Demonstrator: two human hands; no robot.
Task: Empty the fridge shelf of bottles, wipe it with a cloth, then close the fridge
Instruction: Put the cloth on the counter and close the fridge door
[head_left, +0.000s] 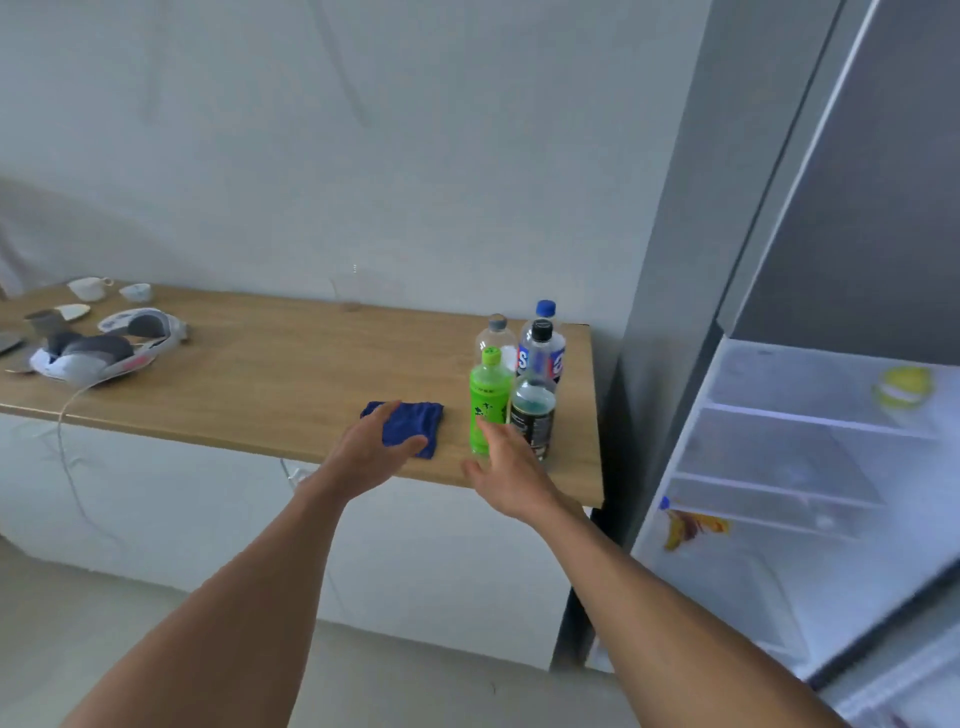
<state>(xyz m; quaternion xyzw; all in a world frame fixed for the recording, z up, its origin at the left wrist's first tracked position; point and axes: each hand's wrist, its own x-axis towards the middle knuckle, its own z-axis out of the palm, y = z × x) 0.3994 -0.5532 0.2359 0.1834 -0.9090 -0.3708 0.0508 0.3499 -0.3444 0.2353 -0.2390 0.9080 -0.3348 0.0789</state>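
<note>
The cloth (405, 427) is the thing the next move likely turns on. It lies crumpled on the wooden counter (260, 374) near the front edge, and the left hand (376, 449) is right at it: fingers spread and loose, thumb and forefinger reaching over its near side, not yet closed on it. From that palm the cloth lies toward one o'clock, touching or almost touching the fingertips. The right hand (506, 475) is farther from the cloth, which lies at about ten o'clock from it; this hand is also open and holds nothing, its fingers just in front of the green bottle (488, 405).

The cloth is dark blue, soft and bunched, with a fuzzy nap, roughly square, its slightly longer side running left to right. It should gather easily in a pinch and will not slide far on the matt wood.

Four bottles stand upright in a tight cluster at three o'clock from the cloth: the green one, a dark bottle (535, 410) with a black cap beside it, a clear bottle (497, 335) and a blue-capped bottle (545, 332) behind. All are smooth plastic, round and tall.

The fridge (779, 457) stands open at the right, its pale shelves appearing free of bottles, so I judge the emptying done and wiping next. A yellow-green object inside is too blurred to name.
</note>
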